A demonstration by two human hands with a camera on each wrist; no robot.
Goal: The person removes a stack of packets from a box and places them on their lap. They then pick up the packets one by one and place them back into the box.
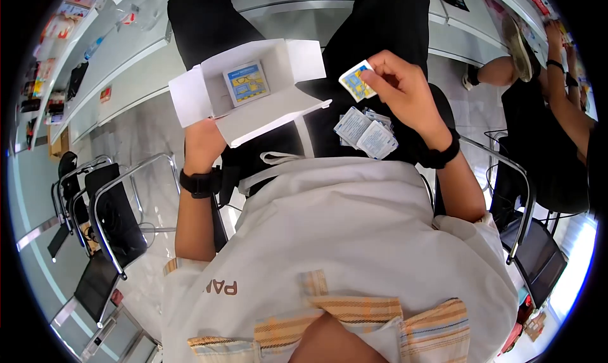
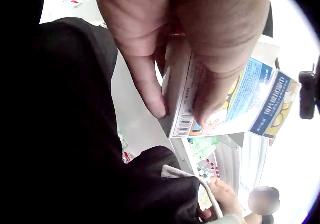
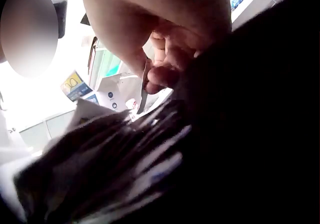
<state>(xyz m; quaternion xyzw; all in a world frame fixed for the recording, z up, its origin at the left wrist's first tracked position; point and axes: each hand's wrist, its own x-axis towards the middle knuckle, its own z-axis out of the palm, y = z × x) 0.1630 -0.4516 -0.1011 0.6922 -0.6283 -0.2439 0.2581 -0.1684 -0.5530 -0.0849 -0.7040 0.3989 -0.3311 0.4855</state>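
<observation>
My left hand (image 1: pixel 204 141) grips an opened white carton (image 1: pixel 269 114) from below and the side. In the left wrist view, thumb and fingers clasp the printed carton (image 2: pixel 245 91), which has a barcode and glasses drawn on a flap. A blue-and-yellow sachet (image 1: pixel 246 84) with glasses printed on it lies inside. To the right of the carton, my right hand (image 1: pixel 408 94) pinches a similar sachet (image 1: pixel 352 84) between thumb and fingers. In the right wrist view it shows edge-on. Just below that hand, several loose sachets (image 1: pixel 373 138) lie overlapping on the lap, printed backs up.
Black trousers (image 1: pixel 396 21) cover the legs beneath the carton and sachets. White shelves (image 1: pixel 136 59) with goods run along the far left. Metal-framed chairs (image 1: pixel 114 204) stand at the left, and another person (image 1: pixel 538 128) sits at the right.
</observation>
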